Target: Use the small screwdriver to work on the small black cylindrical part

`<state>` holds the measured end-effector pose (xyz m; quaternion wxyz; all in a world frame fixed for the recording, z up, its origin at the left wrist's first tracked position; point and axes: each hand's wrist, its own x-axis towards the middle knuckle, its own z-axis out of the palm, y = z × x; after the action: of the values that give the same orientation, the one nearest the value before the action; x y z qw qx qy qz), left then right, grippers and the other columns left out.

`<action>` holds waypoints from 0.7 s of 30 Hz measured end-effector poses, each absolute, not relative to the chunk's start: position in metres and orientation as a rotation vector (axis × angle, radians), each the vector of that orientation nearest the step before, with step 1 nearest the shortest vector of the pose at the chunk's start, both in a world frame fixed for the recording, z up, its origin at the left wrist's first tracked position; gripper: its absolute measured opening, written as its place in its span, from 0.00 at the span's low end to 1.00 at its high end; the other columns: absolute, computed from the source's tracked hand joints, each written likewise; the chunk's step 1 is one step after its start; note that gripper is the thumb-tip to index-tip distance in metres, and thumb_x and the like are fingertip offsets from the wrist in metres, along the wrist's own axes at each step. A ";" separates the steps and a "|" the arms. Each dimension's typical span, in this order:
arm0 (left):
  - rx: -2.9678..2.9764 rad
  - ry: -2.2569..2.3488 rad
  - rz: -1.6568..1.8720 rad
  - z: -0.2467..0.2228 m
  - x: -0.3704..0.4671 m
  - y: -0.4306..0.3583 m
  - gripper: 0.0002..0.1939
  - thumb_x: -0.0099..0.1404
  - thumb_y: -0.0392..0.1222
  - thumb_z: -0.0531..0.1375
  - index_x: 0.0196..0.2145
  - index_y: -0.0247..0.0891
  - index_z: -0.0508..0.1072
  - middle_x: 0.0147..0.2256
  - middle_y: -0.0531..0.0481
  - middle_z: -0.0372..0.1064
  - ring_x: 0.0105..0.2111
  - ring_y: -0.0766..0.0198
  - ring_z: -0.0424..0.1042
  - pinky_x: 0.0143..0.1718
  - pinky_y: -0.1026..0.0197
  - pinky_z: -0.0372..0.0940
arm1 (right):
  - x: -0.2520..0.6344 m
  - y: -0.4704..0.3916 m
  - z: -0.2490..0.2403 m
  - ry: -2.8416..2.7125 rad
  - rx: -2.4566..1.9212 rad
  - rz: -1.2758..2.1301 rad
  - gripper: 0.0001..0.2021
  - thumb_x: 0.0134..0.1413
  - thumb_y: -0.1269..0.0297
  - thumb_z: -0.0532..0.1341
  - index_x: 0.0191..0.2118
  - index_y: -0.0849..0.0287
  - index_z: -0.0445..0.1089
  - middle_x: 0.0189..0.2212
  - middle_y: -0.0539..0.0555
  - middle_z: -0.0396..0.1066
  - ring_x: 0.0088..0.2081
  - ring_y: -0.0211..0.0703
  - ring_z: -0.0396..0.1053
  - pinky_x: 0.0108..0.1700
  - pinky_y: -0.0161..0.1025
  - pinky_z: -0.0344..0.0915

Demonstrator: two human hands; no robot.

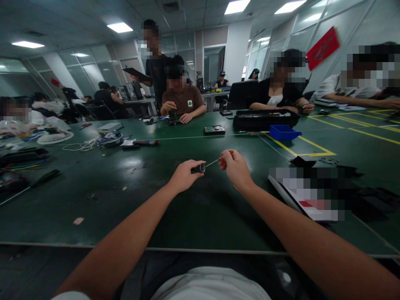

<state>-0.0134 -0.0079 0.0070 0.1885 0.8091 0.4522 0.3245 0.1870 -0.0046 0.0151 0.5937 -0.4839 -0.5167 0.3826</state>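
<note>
In front of me, over the green table, my left hand (186, 176) grips a small black cylindrical part (199, 168) between thumb and fingers. A pale ring shows at the end of that part facing right. My right hand (233, 166) pinches a thin pale rod (212, 163) that slants down to the left. The rod's far tip reaches the ringed end of the black part; whether it goes inside I cannot tell. Both hands are held a little above the tabletop, with the fingers partly hiding what they hold.
On the green table (125, 216), a hard drive (214, 130), a blue tray (284, 132) and a long black casing (265, 120) stand farther back. Papers (300, 196) and black pieces lie right; a screwdriver-like tool (146, 142) and cables left. People sit across.
</note>
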 end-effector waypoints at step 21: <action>2.249 1.293 0.952 0.005 -0.013 -0.005 0.24 0.61 0.33 0.66 0.55 0.43 0.76 0.51 0.46 0.74 0.51 0.57 0.72 0.56 0.53 0.64 | 0.188 -0.008 0.014 -1.357 -1.119 0.778 0.11 0.62 0.53 0.55 0.36 0.55 0.66 0.27 0.50 0.72 0.28 0.41 0.69 0.33 0.40 0.65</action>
<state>-0.0135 -0.0046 0.0054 0.1879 0.7992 0.4597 0.3385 0.1882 -0.0078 0.0145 0.5723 -0.4771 -0.5786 0.3318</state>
